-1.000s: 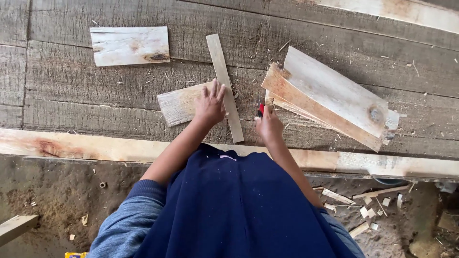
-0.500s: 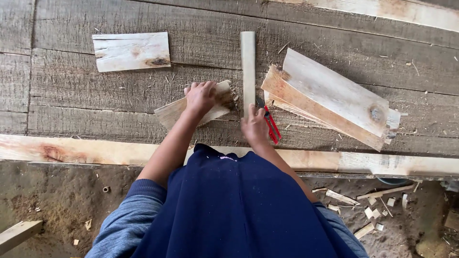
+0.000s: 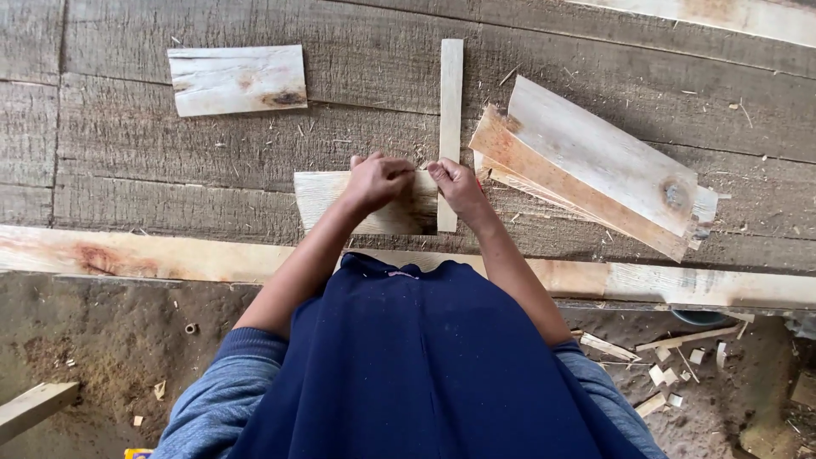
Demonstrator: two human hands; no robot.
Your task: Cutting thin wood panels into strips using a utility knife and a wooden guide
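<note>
At the far left of the weathered grey plank worktop [image 3: 170, 161] a short pale board [image 3: 237, 80] with a dark knot near its right end lies flat and alone, well apart from the hands. Nearer the front edge, toward the middle, a small flat piece of wood [image 3: 327, 197] lies crosswise, its grain running left to right. The left hand [image 3: 376, 180] rests on the right part of this piece with fingers curled and pressed down on it, holding it against the worktop. Just to its right, the right hand [image 3: 457, 185] is closed with thumb and fingers pinched at the spot where the piece meets a narrow pale strip [image 3: 450, 85]; whether it grips the strip itself or something small I cannot tell. The strip lies lengthwise, running away from the person, its near end overlapping the right end of the small piece. Further right, a stack of longer boards [image 3: 595, 161] lies at a slant, the top one pale with a dark knot near its lower right end, the ones beneath more orange. Along the front of the worktop runs a light edge beam [image 3: 127, 255], and below it wood offcuts [image 3: 663, 374] are scattered on the dirt floor [image 3: 102, 340] at the right.
</note>
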